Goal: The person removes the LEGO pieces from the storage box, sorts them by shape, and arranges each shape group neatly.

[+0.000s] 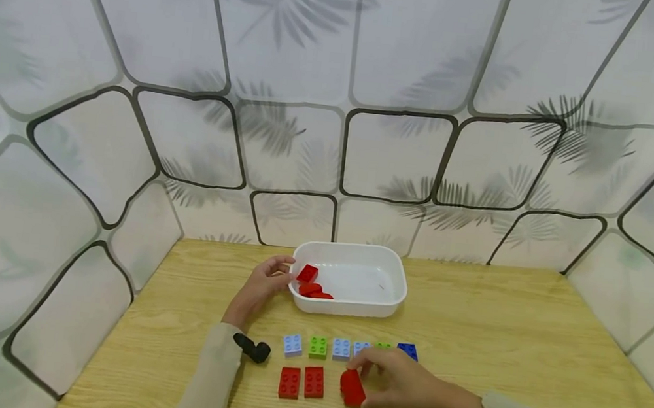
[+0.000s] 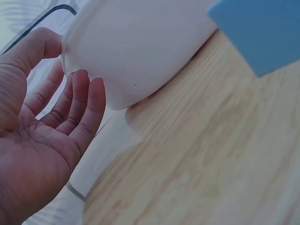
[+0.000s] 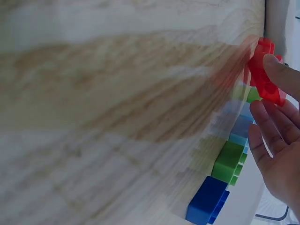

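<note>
My left hand (image 1: 265, 283) is at the left end of a white plastic tub (image 1: 346, 308), thumb and fingertips gripping its rim. In the left wrist view, bent fingers (image 2: 89, 101) meet the tub's outer wall. Near the front, my right hand (image 1: 401, 382) pinches a red toy building block (image 1: 352, 388) between thumb and fingers, close over the wooden table. Two red blocks, one (image 1: 289, 383) and another (image 1: 314, 382), lie left of it. Several red pieces (image 1: 310, 288) sit inside the tub at its left end.
Behind the right hand runs a row of light blue, green and dark blue blocks, with a light blue one (image 1: 292, 345) at its left end and a dark blue one (image 1: 407, 351) at its right. Patterned fabric (image 1: 396, 158) encloses the wooden table (image 1: 498, 332) at back and sides.
</note>
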Demonstrator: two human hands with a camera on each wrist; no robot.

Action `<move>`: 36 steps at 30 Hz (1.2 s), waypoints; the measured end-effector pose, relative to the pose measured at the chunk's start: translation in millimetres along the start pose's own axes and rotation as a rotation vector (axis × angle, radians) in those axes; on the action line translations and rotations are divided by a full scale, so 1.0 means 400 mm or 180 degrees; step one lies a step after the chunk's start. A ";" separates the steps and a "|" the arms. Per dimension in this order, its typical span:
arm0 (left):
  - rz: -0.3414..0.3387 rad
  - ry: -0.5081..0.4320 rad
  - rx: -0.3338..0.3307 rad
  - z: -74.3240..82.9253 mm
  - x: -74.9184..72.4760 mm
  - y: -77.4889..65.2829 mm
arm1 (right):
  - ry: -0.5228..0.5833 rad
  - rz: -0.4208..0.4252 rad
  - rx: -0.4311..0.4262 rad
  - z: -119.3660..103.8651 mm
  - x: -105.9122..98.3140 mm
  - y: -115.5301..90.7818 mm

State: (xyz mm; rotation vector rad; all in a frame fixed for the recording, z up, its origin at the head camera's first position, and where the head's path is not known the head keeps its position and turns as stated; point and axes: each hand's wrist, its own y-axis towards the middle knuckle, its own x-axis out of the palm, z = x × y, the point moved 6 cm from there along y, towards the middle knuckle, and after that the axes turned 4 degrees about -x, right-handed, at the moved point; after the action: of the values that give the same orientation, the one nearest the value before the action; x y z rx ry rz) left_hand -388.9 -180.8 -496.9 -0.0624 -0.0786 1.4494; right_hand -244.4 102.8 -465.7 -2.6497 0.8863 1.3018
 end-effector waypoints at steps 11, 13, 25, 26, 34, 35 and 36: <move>0.0002 0.0051 -0.0087 0.003 0.003 -0.003 | -0.0557 -0.0197 0.0090 0.007 0.012 -0.017; -0.0005 0.0047 -0.0098 0.003 0.003 -0.002 | -0.0704 -0.0184 0.0045 0.004 0.014 -0.013; -0.0002 -0.0006 -0.0096 -0.006 0.000 0.004 | -0.1828 0.0030 -0.0280 -0.043 0.040 0.015; -0.0003 -0.0021 -0.0088 -0.005 0.001 0.003 | -0.1868 0.0042 -0.0281 -0.044 0.042 0.017; -0.0059 -0.0027 -0.0048 -0.007 0.003 0.004 | -0.2075 0.0040 -0.0233 -0.047 0.052 0.029; -0.0060 -0.0027 -0.0045 -0.006 0.002 0.003 | -0.2088 0.0042 -0.0230 -0.047 0.053 0.030; -0.0059 -0.0032 -0.0044 -0.006 0.002 0.002 | -0.2099 0.0051 -0.0233 -0.048 0.052 0.031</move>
State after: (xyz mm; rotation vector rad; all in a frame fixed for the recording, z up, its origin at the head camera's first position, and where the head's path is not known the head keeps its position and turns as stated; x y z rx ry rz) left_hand -389.6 -179.9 -499.3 -0.0656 -0.0973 1.4310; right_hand -227.2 76.9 -466.5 -2.0093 0.7558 2.0491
